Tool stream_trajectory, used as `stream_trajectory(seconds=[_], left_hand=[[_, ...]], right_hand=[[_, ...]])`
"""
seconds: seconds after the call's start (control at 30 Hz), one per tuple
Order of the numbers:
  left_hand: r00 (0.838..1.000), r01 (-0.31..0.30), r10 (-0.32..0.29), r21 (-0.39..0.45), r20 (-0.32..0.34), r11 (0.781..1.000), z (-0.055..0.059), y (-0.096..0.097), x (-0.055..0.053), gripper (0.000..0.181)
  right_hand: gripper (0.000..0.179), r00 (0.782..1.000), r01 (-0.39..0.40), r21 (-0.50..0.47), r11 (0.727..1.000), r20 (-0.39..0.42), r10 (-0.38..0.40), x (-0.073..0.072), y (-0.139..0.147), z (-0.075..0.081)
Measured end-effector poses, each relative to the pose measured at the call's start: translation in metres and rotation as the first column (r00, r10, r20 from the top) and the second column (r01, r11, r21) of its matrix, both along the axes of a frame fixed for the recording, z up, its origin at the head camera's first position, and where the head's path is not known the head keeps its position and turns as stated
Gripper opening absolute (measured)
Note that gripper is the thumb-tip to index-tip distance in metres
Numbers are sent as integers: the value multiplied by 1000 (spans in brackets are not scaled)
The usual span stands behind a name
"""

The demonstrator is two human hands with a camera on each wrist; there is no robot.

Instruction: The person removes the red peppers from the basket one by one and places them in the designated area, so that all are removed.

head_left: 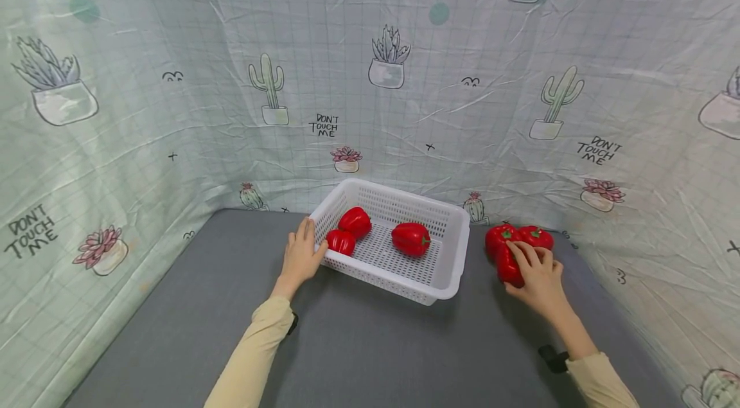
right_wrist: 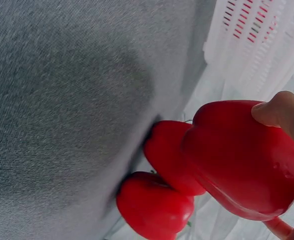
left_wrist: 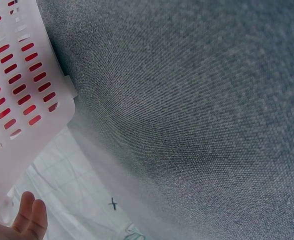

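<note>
My right hand (head_left: 540,279) grips a red bell pepper (right_wrist: 241,160), thumb on one side and fingers around the other. Two more red bell peppers stand right behind it: one (head_left: 498,236) to the left with its green stem up, the other (head_left: 536,236) to the right. At the left end of a white plastic basket (head_left: 376,276), my left hand (head_left: 302,257) rests on the rim near the front corner. In the left wrist view two of its fingers (left_wrist: 37,220) extend outside the basket wall. Inside the basket lie three red bell peppers, one (head_left: 410,239) apart from the other two.
The basket stands on a grey cloth-covered table (head_left: 370,356), with slotted walls and a grid floor. A pale curtain (head_left: 428,99) printed with potted cacti hangs close behind the basket and peppers and along both sides.
</note>
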State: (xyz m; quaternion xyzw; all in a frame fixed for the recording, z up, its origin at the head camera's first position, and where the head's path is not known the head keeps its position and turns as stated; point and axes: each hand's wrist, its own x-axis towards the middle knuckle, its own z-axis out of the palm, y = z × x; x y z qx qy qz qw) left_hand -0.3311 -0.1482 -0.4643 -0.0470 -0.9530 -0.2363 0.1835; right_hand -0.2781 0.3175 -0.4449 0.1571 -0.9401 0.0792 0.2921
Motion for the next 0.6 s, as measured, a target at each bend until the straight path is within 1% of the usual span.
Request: stream_trajectory(seconds=[0.37,0.6], left_hand=[[1000,4,-4,2,14,1000,2,0,-1,64],[1000,2,-2,-2,-17,1000,1,0,0,63]], right_hand=[[85,995,-12,20,1000,95,10,-5,10,-4],[83,991,-21,24,1000,136,17,-8,13,-7]])
